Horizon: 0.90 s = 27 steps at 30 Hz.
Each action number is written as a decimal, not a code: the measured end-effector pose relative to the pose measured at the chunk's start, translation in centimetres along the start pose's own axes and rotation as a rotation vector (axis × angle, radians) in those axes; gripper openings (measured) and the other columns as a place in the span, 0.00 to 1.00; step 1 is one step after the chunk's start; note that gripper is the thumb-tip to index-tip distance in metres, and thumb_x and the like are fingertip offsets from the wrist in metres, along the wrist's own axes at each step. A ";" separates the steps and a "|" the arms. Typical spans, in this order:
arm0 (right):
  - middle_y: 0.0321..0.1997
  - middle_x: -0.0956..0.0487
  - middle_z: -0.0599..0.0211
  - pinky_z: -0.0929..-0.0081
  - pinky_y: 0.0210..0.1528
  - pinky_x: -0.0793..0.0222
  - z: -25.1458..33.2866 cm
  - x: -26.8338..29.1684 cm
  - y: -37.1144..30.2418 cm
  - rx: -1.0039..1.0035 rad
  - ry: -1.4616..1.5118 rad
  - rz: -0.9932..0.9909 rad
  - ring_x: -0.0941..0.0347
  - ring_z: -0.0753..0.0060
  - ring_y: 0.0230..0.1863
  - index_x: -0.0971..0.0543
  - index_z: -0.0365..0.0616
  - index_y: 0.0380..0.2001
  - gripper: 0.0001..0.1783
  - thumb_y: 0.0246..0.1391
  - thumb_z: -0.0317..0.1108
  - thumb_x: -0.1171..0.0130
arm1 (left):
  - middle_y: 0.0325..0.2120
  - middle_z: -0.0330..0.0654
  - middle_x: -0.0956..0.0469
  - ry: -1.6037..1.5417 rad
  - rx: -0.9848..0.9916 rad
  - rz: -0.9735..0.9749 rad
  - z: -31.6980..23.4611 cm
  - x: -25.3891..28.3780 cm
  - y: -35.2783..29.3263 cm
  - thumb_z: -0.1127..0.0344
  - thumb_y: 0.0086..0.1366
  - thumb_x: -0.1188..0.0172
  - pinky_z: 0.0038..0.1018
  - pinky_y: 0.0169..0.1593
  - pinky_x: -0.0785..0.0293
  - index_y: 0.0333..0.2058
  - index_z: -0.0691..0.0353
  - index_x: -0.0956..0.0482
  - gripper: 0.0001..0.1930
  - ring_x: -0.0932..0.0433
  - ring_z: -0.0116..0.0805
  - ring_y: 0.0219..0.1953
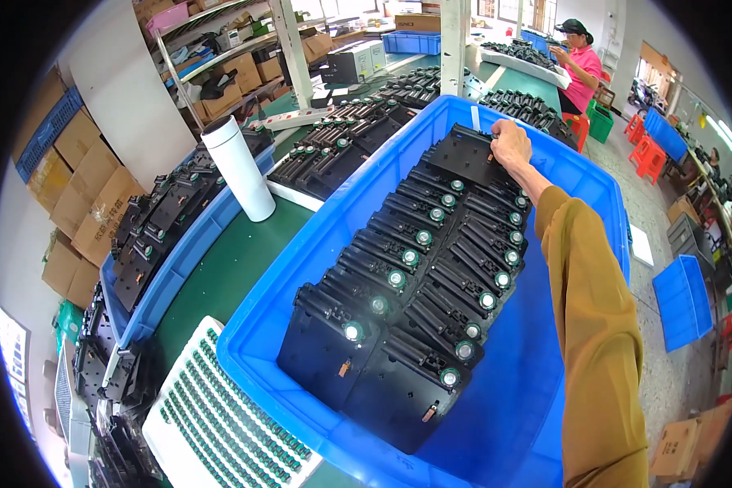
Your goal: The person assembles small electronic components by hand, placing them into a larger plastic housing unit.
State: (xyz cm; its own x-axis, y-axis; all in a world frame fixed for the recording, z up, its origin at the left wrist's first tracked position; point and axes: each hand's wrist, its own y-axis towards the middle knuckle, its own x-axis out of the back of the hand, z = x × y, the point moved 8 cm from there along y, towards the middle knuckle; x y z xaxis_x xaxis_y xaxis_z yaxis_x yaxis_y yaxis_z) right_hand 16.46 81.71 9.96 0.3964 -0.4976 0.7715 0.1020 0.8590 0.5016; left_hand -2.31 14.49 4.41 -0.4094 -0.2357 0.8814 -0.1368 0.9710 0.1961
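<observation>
A large blue plastic bin (256, 313) stands in front of me. In it several flat black plates overlap in a row, each bearing ribbed black parts with a round silver end in a green ring. My right hand (512, 146) reaches to the bin's far end, its fingers closed at the top corner of the farthest black plate (457, 156). The fingertips are partly hidden behind the hand. Closest to me lies another black plate (333, 366) with a small copper-coloured tab. My left hand is out of view.
Left of the bin, a white tray (189, 468) holds rows of small green-ringed parts. A white bottle (240, 171) stands on the green table (220, 264). A blue tray (167, 281) carries more black plates. A person in pink (584, 77) sits at the far right.
</observation>
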 end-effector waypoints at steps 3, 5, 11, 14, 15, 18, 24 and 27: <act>0.44 0.17 0.51 0.55 0.49 0.26 0.1 -0.7 0.0 -0.035 0.021 0.028 0.21 0.47 0.49 0.18 0.48 0.42 0.15 0.48 0.31 0.38 | 0.55 0.47 0.23 0.020 0.015 -0.006 0.1 -0.4 0.2 0.54 0.58 0.34 0.45 0.52 0.33 0.40 0.58 0.12 0.16 0.29 0.50 0.49; 0.43 0.17 0.51 0.55 0.50 0.26 -0.3 -0.3 0.1 -0.032 0.032 0.012 0.20 0.47 0.49 0.17 0.48 0.42 0.15 0.48 0.31 0.38 | 0.55 0.47 0.23 0.015 -0.010 -0.010 0.3 -0.4 0.4 0.54 0.59 0.35 0.45 0.52 0.33 0.40 0.58 0.13 0.16 0.29 0.50 0.49; 0.44 0.16 0.54 0.56 0.51 0.26 -1.4 4.1 0.5 -0.045 0.001 -0.014 0.20 0.49 0.49 0.15 0.51 0.41 0.15 0.47 0.34 0.37 | 0.53 0.51 0.23 0.015 -0.098 -0.017 0.4 -0.4 0.6 0.56 0.62 0.40 0.47 0.52 0.33 0.44 0.57 0.14 0.17 0.28 0.53 0.48; 0.44 0.16 0.56 0.57 0.52 0.26 -3.6 7.9 0.1 0.000 -0.029 -0.013 0.20 0.51 0.49 0.14 0.57 0.41 0.15 0.47 0.36 0.38 | 0.54 0.53 0.23 -0.023 -0.075 0.028 1.3 -1.2 -0.5 0.55 0.62 0.42 0.49 0.52 0.33 0.45 0.58 0.14 0.18 0.28 0.55 0.48; 0.44 0.16 0.57 0.57 0.52 0.26 -4.5 9.5 -0.2 0.018 -0.059 0.002 0.20 0.51 0.49 0.14 0.58 0.42 0.16 0.47 0.36 0.38 | 0.54 0.54 0.23 -0.039 -0.029 0.073 1.8 -1.5 -0.9 0.54 0.61 0.42 0.50 0.53 0.33 0.45 0.58 0.14 0.19 0.28 0.56 0.49; 0.46 0.16 0.59 0.57 0.53 0.26 -7.2 12.5 -2.3 0.018 -0.028 0.019 0.20 0.51 0.50 0.14 0.58 0.42 0.18 0.46 0.34 0.40 | 0.55 0.55 0.24 0.012 -0.085 0.089 1.0 -1.0 -0.2 0.54 0.56 0.36 0.53 0.54 0.33 0.46 0.60 0.15 0.22 0.29 0.59 0.50; 0.42 0.16 0.57 0.55 0.50 0.26 -10.8 16.0 -9.4 -0.001 -0.213 0.183 0.20 0.50 0.48 0.15 0.55 0.39 0.16 0.44 0.32 0.42 | 0.58 0.53 0.28 0.008 -0.061 0.088 0.2 -0.9 -0.5 0.61 0.44 0.26 0.55 0.56 0.33 0.49 0.59 0.19 0.30 0.32 0.62 0.54; 0.38 0.16 0.53 0.51 0.45 0.25 -10.0 16.6 -11.8 0.084 -0.297 0.127 0.19 0.45 0.43 0.17 0.50 0.37 0.12 0.46 0.31 0.41 | 0.59 0.53 0.28 -0.010 -0.054 0.026 -0.1 -0.8 -0.5 0.61 0.44 0.25 0.55 0.57 0.34 0.49 0.59 0.19 0.30 0.32 0.62 0.55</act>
State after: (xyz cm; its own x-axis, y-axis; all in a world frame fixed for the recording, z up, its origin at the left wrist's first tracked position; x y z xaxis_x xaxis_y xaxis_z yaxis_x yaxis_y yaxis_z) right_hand 30.93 64.55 12.92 0.1164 -0.4108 0.9043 -0.0118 0.9098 0.4148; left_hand -1.82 14.25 3.61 -0.4208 -0.2100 0.8825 -0.0774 0.9776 0.1957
